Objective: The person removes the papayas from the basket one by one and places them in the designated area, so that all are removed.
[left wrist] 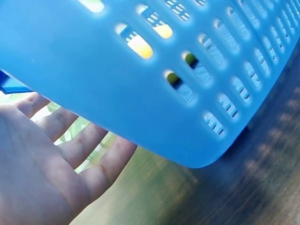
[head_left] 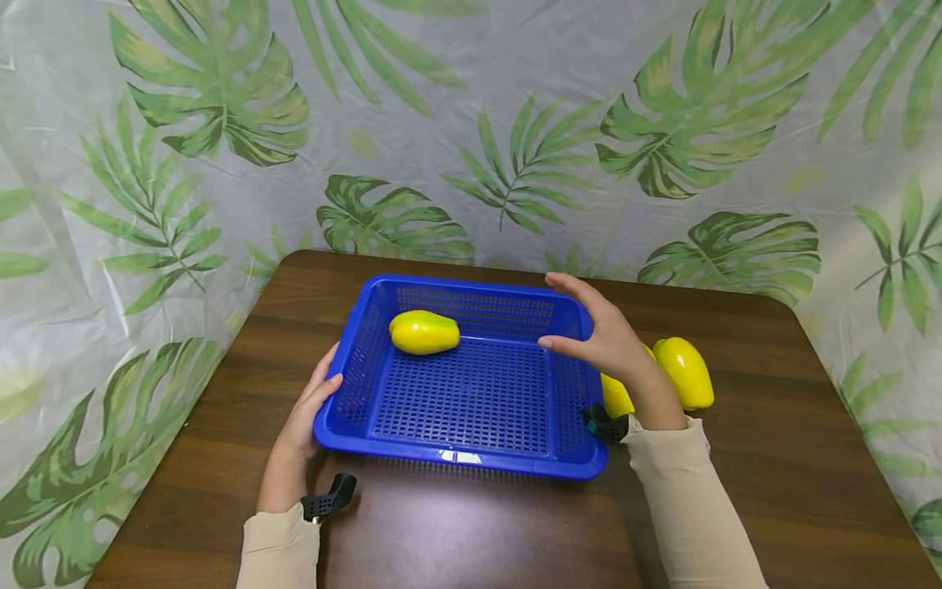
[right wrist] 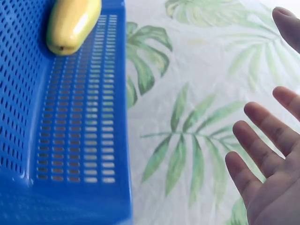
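Observation:
A blue plastic basket (head_left: 471, 393) with slotted walls sits on the table, and one glossy yellow papaya-like fruit (head_left: 424, 332) lies in its far left part. My left hand (head_left: 305, 417) grips the basket's left rim; in the left wrist view, the fingertips of that hand (left wrist: 61, 159) disappear behind the blue edge. Over the right rim hovers my right hand (head_left: 611, 339), thumb and fingers spread wide with nothing between them. The right wrist view shows this hand (right wrist: 272, 159) apart from the basket wall (right wrist: 126, 140).
Outside the basket on the right, a yellow fruit (head_left: 684, 373) rests on the brown wooden table (head_left: 780, 458). Another yellow fruit (head_left: 616, 397) is partly hidden by my right arm and the basket. A leaf-patterned cloth (head_left: 545, 82) hangs behind the table.

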A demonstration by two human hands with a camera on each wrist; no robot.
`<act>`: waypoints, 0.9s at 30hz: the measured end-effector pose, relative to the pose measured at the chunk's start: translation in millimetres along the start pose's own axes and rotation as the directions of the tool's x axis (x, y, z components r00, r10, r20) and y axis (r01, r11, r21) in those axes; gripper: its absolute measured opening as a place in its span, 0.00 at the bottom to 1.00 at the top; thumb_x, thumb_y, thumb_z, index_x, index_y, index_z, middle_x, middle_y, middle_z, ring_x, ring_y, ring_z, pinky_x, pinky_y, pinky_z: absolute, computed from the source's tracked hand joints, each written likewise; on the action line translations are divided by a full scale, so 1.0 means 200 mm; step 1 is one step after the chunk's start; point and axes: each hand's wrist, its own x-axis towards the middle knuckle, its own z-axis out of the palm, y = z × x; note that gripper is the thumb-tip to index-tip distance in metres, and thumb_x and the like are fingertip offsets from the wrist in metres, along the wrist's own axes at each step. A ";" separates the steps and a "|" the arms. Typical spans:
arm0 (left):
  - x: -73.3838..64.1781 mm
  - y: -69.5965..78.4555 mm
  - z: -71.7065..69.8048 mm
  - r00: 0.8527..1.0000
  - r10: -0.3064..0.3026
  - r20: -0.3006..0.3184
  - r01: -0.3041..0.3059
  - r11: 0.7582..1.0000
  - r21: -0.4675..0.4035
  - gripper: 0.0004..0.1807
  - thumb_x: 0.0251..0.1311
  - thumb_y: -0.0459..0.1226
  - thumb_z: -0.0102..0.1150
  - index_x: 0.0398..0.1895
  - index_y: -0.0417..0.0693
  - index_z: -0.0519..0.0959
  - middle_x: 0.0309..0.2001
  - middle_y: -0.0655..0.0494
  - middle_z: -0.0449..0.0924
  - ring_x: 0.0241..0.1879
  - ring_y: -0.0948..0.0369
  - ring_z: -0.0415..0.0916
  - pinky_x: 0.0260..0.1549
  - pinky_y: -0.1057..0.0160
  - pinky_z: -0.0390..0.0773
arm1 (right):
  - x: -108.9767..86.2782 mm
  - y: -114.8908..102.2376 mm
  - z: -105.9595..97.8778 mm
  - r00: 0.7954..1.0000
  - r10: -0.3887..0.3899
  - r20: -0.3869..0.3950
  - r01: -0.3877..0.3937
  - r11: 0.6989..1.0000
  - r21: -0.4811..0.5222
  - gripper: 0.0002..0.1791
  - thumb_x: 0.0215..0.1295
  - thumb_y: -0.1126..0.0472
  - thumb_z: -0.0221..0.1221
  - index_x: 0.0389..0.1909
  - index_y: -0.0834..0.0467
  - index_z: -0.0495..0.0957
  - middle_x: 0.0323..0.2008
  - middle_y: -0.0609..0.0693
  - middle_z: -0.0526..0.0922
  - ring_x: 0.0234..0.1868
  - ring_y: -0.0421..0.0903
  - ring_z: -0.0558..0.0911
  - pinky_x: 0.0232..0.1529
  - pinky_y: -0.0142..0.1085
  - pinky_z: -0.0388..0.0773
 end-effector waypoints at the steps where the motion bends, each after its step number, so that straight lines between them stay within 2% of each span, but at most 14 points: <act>1: 0.00 0.00 0.00 1.000 0.001 0.003 -0.001 1.000 -0.001 0.29 0.68 0.37 0.31 0.70 0.54 0.41 0.65 0.45 0.45 0.57 0.50 0.53 0.48 0.59 0.64 | 0.01 0.00 0.01 1.000 0.000 0.009 0.001 1.000 -0.006 0.40 0.51 0.66 0.64 0.65 0.62 0.56 0.61 0.59 0.62 0.61 0.54 0.59 0.57 0.54 0.52; 10: 0.00 0.01 0.00 1.000 0.000 -0.002 0.000 1.000 0.007 0.29 0.68 0.37 0.32 0.70 0.54 0.41 0.66 0.44 0.44 0.57 0.50 0.54 0.48 0.61 0.64 | 0.11 0.19 0.11 0.997 -0.013 0.069 0.015 1.000 -0.027 0.43 0.49 0.54 0.66 0.66 0.50 0.57 0.63 0.46 0.60 0.62 0.48 0.59 0.57 0.51 0.54; 16: 0.00 0.01 0.00 1.000 0.002 0.000 -0.002 1.000 0.008 0.29 0.68 0.37 0.32 0.70 0.54 0.41 0.66 0.45 0.44 0.57 0.51 0.53 0.48 0.60 0.64 | 0.16 0.19 0.17 0.992 -0.028 0.125 0.030 0.999 -0.016 0.43 0.49 0.47 0.64 0.66 0.47 0.56 0.64 0.43 0.58 0.63 0.46 0.56 0.58 0.51 0.54; 27: 0.00 0.01 0.00 1.000 0.009 0.000 -0.009 1.000 0.006 0.29 0.68 0.37 0.32 0.70 0.53 0.41 0.66 0.44 0.44 0.57 0.51 0.54 0.48 0.60 0.63 | 0.25 0.22 0.28 0.980 0.032 0.197 -0.022 0.998 -0.053 0.44 0.49 0.42 0.63 0.66 0.47 0.55 0.63 0.41 0.58 0.62 0.45 0.59 0.57 0.48 0.57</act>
